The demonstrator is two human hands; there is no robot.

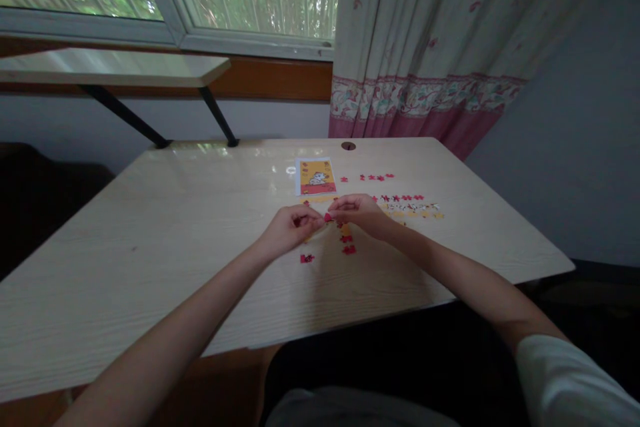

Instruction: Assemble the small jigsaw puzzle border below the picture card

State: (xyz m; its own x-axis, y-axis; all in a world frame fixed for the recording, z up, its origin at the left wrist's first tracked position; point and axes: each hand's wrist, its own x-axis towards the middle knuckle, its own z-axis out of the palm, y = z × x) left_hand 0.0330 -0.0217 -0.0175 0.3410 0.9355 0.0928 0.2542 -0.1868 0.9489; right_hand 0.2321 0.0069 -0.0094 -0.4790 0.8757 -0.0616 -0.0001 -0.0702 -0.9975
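Above the middle of the table [200,227], a small red puzzle piece [328,217] is pinched between the fingertips of my left hand [290,230] and my right hand [357,212]. Under and around my hands lies a partly joined puzzle border of yellow and red pieces [346,239], some of it hidden by my fingers. A red corner piece [307,258] lies apart at the lower left of that border. Behind my hands rests a picture card [316,177] showing a white cartoon animal on yellow and red.
Loose red pieces [380,177] lie in a row at the back right. Further rows of red, white and yellow pieces [413,207] spread beside my right forearm. A raised shelf [115,67] on black legs stands at the back left. A curtain [420,93] hangs behind the table.
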